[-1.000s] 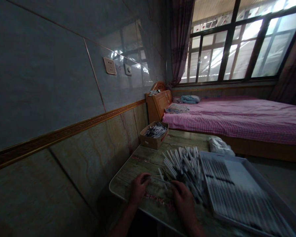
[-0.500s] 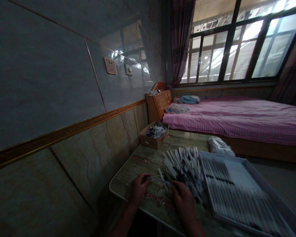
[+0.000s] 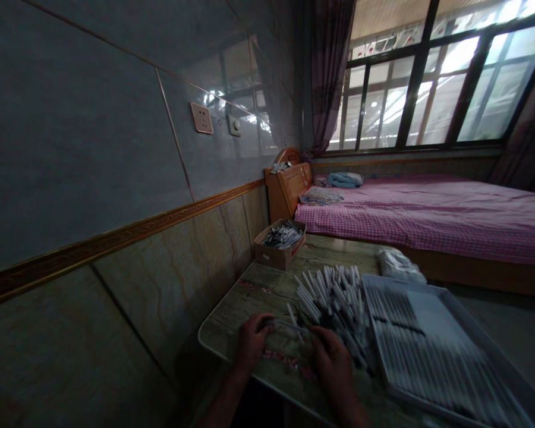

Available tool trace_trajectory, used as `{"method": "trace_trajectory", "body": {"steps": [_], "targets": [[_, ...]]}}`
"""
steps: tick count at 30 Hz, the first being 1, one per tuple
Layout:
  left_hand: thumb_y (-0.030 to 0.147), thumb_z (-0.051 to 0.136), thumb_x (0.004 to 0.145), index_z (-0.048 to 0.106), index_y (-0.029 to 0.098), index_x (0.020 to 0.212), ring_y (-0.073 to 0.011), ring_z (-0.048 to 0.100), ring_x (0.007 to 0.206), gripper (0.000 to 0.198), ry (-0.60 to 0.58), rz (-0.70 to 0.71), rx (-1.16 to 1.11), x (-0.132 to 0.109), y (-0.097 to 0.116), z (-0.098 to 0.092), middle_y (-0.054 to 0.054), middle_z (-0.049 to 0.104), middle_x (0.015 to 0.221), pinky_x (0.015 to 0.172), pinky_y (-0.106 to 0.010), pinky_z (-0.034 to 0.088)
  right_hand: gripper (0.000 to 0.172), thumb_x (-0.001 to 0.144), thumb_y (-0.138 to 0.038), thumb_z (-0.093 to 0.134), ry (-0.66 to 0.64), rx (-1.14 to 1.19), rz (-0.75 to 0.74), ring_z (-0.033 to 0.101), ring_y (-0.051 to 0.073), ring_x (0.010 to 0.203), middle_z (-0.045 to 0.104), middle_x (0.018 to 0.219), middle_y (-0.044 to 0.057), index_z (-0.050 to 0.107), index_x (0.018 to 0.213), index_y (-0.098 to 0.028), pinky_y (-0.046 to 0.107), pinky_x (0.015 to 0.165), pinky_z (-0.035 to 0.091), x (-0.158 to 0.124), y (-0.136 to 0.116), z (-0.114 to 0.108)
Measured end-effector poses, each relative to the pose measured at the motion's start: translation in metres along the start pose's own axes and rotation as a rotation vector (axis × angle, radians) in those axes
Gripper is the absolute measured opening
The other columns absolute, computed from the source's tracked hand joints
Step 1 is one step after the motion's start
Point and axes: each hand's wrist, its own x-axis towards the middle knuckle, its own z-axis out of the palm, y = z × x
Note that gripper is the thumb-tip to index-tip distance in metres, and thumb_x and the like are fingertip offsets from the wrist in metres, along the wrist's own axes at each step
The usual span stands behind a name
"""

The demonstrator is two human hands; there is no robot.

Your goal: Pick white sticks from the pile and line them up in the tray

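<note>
Head view: left hand and right hand slightly apart above a wood-patterned tabletop, a thin white stick spanning the gap, any grip impossible to tell. Just beyond, a heap of white sticks beside a grey tray of laid rows; farther, a cardboard box, then a pink gingham bed.

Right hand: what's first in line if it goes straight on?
Probably the near edge of the heap of white tubes ahead of the right hand, though depth is hard to judge.
</note>
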Motion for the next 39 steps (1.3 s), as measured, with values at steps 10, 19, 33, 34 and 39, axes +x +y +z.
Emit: {"method": "trace_trajectory", "body": {"steps": [10,19,33,34,39], "targets": [[0.034,0.073,0.064,0.076,0.021,0.089,-0.0258,0.072,0.087,0.028,-0.060,-0.106,-0.215,0.001,-0.003,0.001,-0.007,0.079,0.091,0.082,-0.037,0.056,0.029,0.085,-0.034,0.050,-0.024,-0.039,-0.062,0.069,0.022,0.088,0.074,0.093,0.007,0.074,0.095,-0.021,0.031,0.079,0.053,-0.001,-0.003,0.000],[0.051,0.084,0.057,0.071,0.018,0.093,-0.0149,0.068,0.067,0.051,0.052,-0.284,-0.597,0.002,0.007,-0.006,-0.003,0.075,0.081,0.060,-0.024,0.052,0.036,0.092,-0.033,0.043,-0.228,-0.184,-0.123,0.069,0.021,0.092,0.073,0.104,0.008,0.074,0.108,-0.024,0.029,0.082,0.052,-0.004,-0.009,0.006],[0.049,0.089,0.050,0.068,0.017,0.078,-0.0128,0.063,0.064,0.048,0.080,-0.259,-0.766,-0.001,0.029,0.018,0.000,0.069,0.071,0.061,-0.023,0.050,0.041,0.099,-0.035,0.035,-0.233,-0.368,-0.237,0.069,0.019,0.077,0.074,0.084,0.008,0.072,0.093,-0.021,0.025,0.071,0.045,-0.012,-0.008,0.007],[0.050,0.089,0.051,0.068,0.017,0.078,-0.0132,0.063,0.064,0.048,0.080,-0.251,-0.756,-0.002,0.029,0.018,0.000,0.069,0.071,0.061,-0.024,0.050,0.043,0.100,-0.039,0.033,-0.234,-0.344,-0.214,0.069,0.019,0.075,0.074,0.082,0.008,0.072,0.092,-0.021,0.025,0.070,0.045,-0.012,-0.006,0.007],[0.054,0.084,0.054,0.067,0.018,0.080,-0.0163,0.064,0.064,0.048,0.082,-0.214,-0.687,-0.001,0.028,0.023,-0.001,0.069,0.068,0.061,-0.027,0.052,0.048,0.100,-0.046,0.032,-0.320,-0.297,-0.088,0.067,0.018,0.070,0.072,0.074,0.004,0.071,0.085,-0.023,0.024,0.062,0.041,-0.005,-0.004,0.005]]}}
